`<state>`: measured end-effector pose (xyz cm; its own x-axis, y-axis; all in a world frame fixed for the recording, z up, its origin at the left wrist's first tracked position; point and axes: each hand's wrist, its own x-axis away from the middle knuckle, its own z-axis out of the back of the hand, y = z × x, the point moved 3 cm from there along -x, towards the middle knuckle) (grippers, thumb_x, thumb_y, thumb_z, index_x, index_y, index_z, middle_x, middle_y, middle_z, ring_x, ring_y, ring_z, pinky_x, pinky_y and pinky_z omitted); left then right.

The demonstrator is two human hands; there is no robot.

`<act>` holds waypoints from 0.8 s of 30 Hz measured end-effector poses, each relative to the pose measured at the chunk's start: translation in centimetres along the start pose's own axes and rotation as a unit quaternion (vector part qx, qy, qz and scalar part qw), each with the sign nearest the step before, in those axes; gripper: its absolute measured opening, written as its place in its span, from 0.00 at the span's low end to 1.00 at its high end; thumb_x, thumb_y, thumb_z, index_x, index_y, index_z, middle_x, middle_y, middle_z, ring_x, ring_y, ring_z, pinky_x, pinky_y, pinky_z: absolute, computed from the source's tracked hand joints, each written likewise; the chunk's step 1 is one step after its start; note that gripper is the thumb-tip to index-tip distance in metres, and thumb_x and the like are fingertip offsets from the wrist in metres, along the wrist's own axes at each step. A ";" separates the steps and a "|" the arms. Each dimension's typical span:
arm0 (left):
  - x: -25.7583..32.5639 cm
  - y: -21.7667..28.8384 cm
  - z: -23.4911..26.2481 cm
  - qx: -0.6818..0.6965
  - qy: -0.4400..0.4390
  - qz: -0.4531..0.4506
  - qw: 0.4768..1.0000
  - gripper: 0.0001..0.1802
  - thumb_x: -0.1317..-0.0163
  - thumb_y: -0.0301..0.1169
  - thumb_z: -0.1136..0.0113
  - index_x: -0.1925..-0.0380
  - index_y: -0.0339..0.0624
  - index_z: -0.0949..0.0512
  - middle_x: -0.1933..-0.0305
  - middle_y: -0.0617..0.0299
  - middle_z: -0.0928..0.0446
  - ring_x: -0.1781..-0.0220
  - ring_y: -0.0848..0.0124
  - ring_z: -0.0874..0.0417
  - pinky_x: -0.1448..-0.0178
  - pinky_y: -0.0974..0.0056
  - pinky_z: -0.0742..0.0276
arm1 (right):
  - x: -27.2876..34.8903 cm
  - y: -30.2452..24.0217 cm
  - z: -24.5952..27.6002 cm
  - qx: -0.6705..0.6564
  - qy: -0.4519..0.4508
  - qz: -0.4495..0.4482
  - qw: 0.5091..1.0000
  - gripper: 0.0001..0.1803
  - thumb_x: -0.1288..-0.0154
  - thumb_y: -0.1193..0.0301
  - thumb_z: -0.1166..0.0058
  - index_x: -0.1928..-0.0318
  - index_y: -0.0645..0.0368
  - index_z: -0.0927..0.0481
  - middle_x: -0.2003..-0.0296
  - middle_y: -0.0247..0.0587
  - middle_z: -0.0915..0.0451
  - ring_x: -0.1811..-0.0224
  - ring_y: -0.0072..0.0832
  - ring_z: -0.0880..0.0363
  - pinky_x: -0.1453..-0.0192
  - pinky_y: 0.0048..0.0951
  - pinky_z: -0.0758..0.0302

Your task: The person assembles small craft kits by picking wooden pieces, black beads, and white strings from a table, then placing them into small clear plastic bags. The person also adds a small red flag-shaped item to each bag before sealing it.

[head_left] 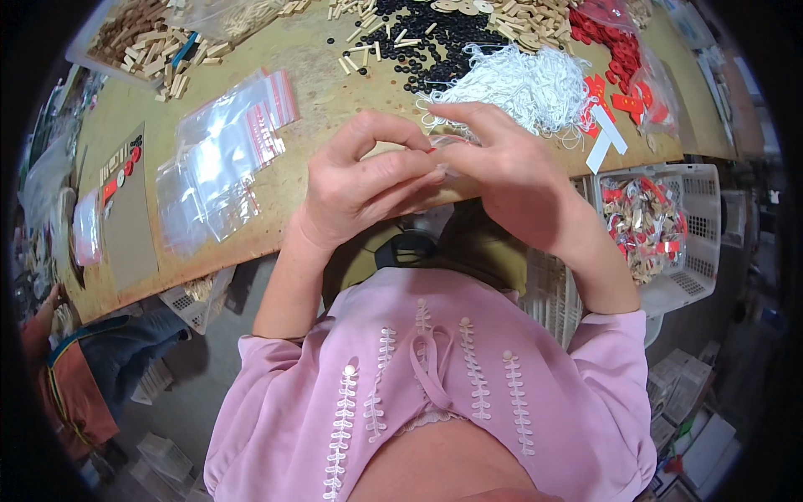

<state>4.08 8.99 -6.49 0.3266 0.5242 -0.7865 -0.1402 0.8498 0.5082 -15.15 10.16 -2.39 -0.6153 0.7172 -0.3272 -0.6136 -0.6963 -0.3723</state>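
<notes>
In front of my body, at the table's near edge, both hands meet around a small clear plastic bag (456, 142) with a bit of red at its edge. My left hand (361, 177) pinches its left side between bent fingers. My right hand (517, 171) grips it from the other side, with the index finger raised. The fingers hide most of the bag, so I cannot make out its contents. Just beyond the right hand lies a tangled heap of white string (519, 88). Flat clear zip bags (217, 159) with red-edged tops lie spread left of my left hand.
Black rings (435, 50), wooden sticks (159, 58) and red pieces (615, 50) are heaped along the far side. White strips (606, 138) overhang the right edge. Below stands a white basket (701, 243) of filled bags. A sample board (130, 226) and another person (92, 376) are at left.
</notes>
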 end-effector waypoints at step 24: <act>0.8 -1.1 0.0 0.024 0.022 0.021 0.999 0.11 0.48 0.26 0.20 0.64 0.41 0.12 0.58 0.58 0.19 0.61 0.67 0.15 0.59 0.65 0.18 | -0.7 0.4 -1.0 -0.122 0.055 -0.026 0.991 0.17 0.47 0.80 0.36 0.54 0.56 0.13 0.43 0.56 0.18 0.43 0.53 0.19 0.40 0.43 0.20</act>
<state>4.46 8.42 -7.67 0.2789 0.5623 -0.7785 -0.1080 0.8239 0.5564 -14.42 9.42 -3.15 -0.5194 0.7602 -0.3903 -0.4965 -0.6402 -0.5862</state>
